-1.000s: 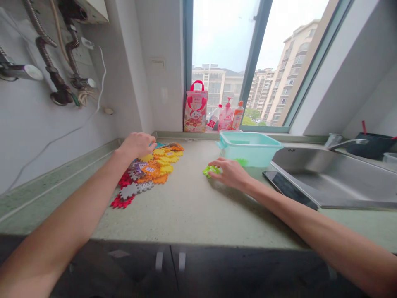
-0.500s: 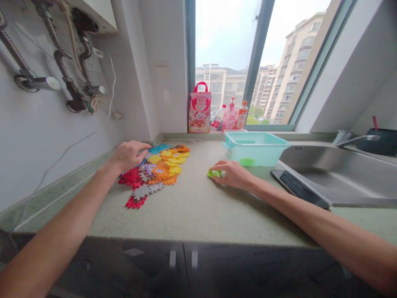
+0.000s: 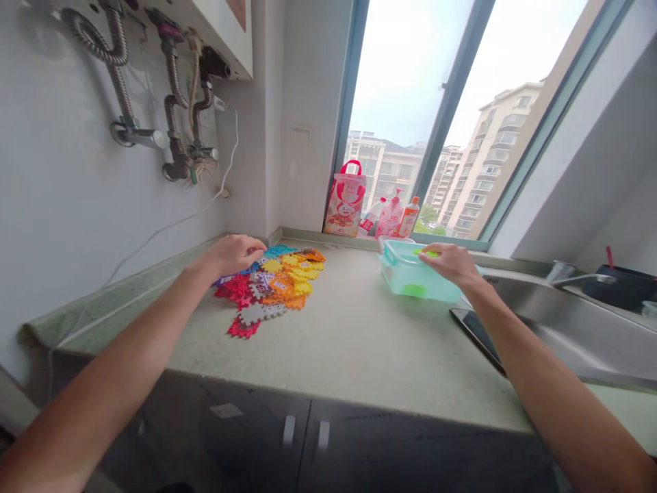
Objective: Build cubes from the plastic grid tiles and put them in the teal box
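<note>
My right hand (image 3: 452, 262) pinches a lime-green toothed plastic piece (image 3: 427, 253) over the open top of a translucent mint-green bin (image 3: 436, 284). Green shows through the front wall of that bin, low down. On the left of the counter lies a spread pile of flat toothed plastic pieces: red (image 3: 242, 331), grey (image 3: 251, 314), orange (image 3: 280, 289), yellow (image 3: 302, 270) and blue ones. My left hand (image 3: 235, 255) rests at the pile's back left edge, with thumb and fingers apart and nothing visible between them.
A dark phone (image 3: 475, 329) lies beside the steel sink (image 3: 575, 322) at right. On the window ledge stand a pink bag (image 3: 345, 205), a pump bottle (image 3: 391, 216) and an orange-capped bottle (image 3: 409, 218). A white cord (image 3: 169, 224) hangs along the left wall.
My right hand has lifted the green piece off the counter and carried it right, over the bin. My left hand stays by the pile. The view has shifted and tilted.
</note>
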Available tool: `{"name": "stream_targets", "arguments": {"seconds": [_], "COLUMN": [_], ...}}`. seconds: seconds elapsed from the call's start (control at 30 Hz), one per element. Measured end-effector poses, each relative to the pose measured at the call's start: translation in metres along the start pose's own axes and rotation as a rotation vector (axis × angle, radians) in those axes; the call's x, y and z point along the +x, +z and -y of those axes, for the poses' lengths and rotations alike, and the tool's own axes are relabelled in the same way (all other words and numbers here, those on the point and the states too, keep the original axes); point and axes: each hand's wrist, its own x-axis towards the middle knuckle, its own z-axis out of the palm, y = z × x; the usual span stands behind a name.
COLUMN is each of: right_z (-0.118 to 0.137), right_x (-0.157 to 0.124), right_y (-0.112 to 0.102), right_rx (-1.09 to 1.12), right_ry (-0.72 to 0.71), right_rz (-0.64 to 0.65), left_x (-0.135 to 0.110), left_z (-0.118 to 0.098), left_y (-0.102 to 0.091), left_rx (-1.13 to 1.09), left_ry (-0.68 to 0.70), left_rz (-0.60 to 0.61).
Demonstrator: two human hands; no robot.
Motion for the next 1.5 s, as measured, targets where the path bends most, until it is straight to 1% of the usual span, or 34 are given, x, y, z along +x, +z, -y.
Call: {"name": "stream_targets", "arguments": {"seconds": [0.1, 0.13, 0.17, 0.2, 0.23, 0.33, 0.37, 0.4, 0.43, 0.47, 0.5, 0.53, 0.57, 0.63, 0.67, 0.7, 0.73, 0.77, 0.87, 0.9, 0.97, 1.03, 1.1, 1.17, 1.2, 1.27, 1.33, 1.43, 1.5], "right_z": [-0.002, -0.001, 0.0, 0.002, 0.004, 0.015, 0.02, 0.026, 0.032, 0.04, 0.048, 0.057, 0.067, 0.087, 0.097, 0.107, 0.115, 0.122, 0.131, 0.131, 0.129, 0.126, 0.125, 0.125, 0.125, 0.124, 0.123, 0.124, 0.13], "right_x": [-0.003, -0.005, -0.008, -0.011, -0.015, -0.025, -0.029, -0.033, -0.039, -0.045, -0.053, -0.061, -0.069, -0.085, -0.092, -0.098, -0.102, -0.105, -0.109, -0.109, -0.108, -0.106, -0.105, -0.105, -0.105, -0.108, -0.11, -0.11, -0.106], "right_y": [0.002, 0.0, -0.004, -0.01, -0.018, -0.04, -0.044, -0.047, -0.046, -0.043, -0.037, -0.028, -0.017, 0.007, 0.019, 0.03, 0.04, 0.047, 0.06, 0.062, 0.064, 0.066, 0.068, 0.07, 0.069, 0.068, 0.066, 0.068, 0.073], "right_rx": [-0.001, 0.008, 0.023, 0.043, 0.069, 0.193, 0.238, 0.275, 0.303, 0.322, 0.333, 0.338, 0.346, 0.319, 0.303, 0.301, 0.305, 0.311, 0.34, 0.354, 0.388, 0.419, 0.444, 0.463, 0.473, 0.498, 0.531, 0.564, 0.561], "right_ry": [0.015, 0.016, 0.011, -0.007, -0.045, -0.235, -0.307, -0.378, -0.442, -0.501, -0.556, -0.599, -0.654, -0.778, -0.824, -0.868, -0.9, -0.925, -0.963, -0.954, -0.91, -0.865, -0.836, -0.827, -0.829, -0.842, -0.85, -0.834, -0.817], "right_rz": [0.08, 0.088, 0.061, -0.014, -0.133, -0.639, -0.779, -0.876, -0.93, -0.937, -0.889, -0.791, -0.666, -0.32, -0.176, -0.066, 0.011, 0.059, 0.116, 0.121, 0.119, 0.123, 0.138, 0.166, 0.183, 0.218, 0.269, 0.355, 0.387], "left_x": [-0.002, -0.002, -0.003, -0.003, -0.003, -0.002, -0.002, -0.001, 0.0, 0.002, 0.003, 0.004, 0.006, 0.009, 0.011, 0.012, 0.014, 0.015, 0.016, 0.016, 0.015, 0.015, 0.015, 0.016, 0.016, 0.018, 0.019, 0.018, 0.017], "left_z": [0.0, -0.001, -0.001, -0.001, -0.002, -0.005, -0.006, -0.007, -0.008, -0.01, -0.011, -0.013, -0.015, -0.02, -0.022, -0.024, -0.025, -0.026, -0.026, -0.027, -0.033, -0.047, -0.067, -0.088, -0.096, -0.104, -0.099, -0.081, -0.071], "left_y": [-0.002, -0.002, -0.002, -0.002, -0.001, 0.002, 0.003, 0.005, 0.006, 0.009, 0.011, 0.014, 0.017, 0.023, 0.026, 0.029, 0.032, 0.034, 0.035, 0.034, 0.03, 0.027, 0.028, 0.032, 0.035, 0.04, 0.041, 0.037, 0.034], "left_rx": [-0.006, -0.011, -0.019, -0.029, -0.038, -0.043, -0.033, -0.019, 0.001, 0.028, 0.06, 0.098, 0.139, 0.217, 0.243, 0.254, 0.248, 0.23, 0.19, 0.202, 0.239, 0.217, 0.097, -0.049, -0.095, -0.111, -0.083, -0.091, -0.12], "left_ry": [-0.022, -0.02, -0.013, -0.005, 0.002, 0.029, 0.04, 0.051, 0.056, 0.049, 0.026, -0.011, -0.057, -0.142, -0.175, -0.201, -0.224, -0.248, -0.313, -0.321, -0.301, -0.206, -0.031, 0.159, 0.218, 0.257, 0.261, 0.303, 0.329], "left_rz": [0.028, 0.04, 0.053, 0.059, 0.058, 0.025, 0.011, -0.001, -0.01, -0.014, -0.01, -0.002, 0.011, 0.033, 0.04, 0.048, 0.062, 0.083, 0.134, 0.124, 0.046, -0.047, -0.074, -0.021, 0.011, 0.042, 0.08, 0.188, 0.233]}}
